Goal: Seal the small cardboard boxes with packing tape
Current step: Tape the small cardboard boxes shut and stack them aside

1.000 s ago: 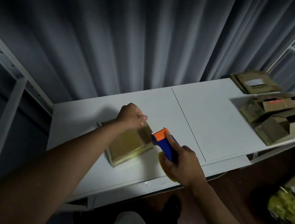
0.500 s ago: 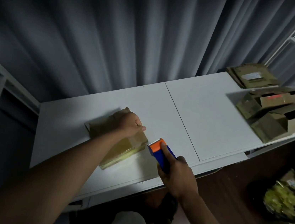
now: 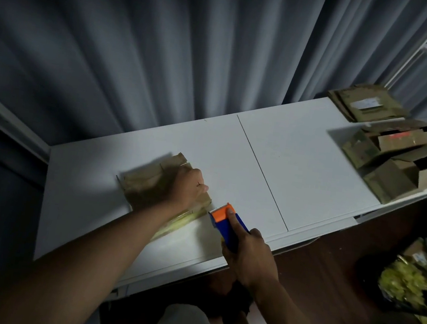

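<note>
Left hand presses curled fingers on the flat brown cardboard box on the white bench. Right hand, at the box's 4 o'clock, grips the blue-and-orange plastic tape dispenser.

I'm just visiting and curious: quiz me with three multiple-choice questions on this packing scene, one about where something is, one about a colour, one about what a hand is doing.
1. Where is the pile of open cardboard boxes?
A. at the right end of the white table
B. on the floor
C. under the left hand

2. What colours is the tape dispenser?
A. red and black
B. orange and blue
C. all white

3. What is the left hand doing?
A. hanging idle
B. holding scissors
C. pressing down on the small cardboard box

Answers: 1 A, the pile sits at the table's right end. 2 B, orange head, blue body. 3 C, it rests on the box top.
</note>
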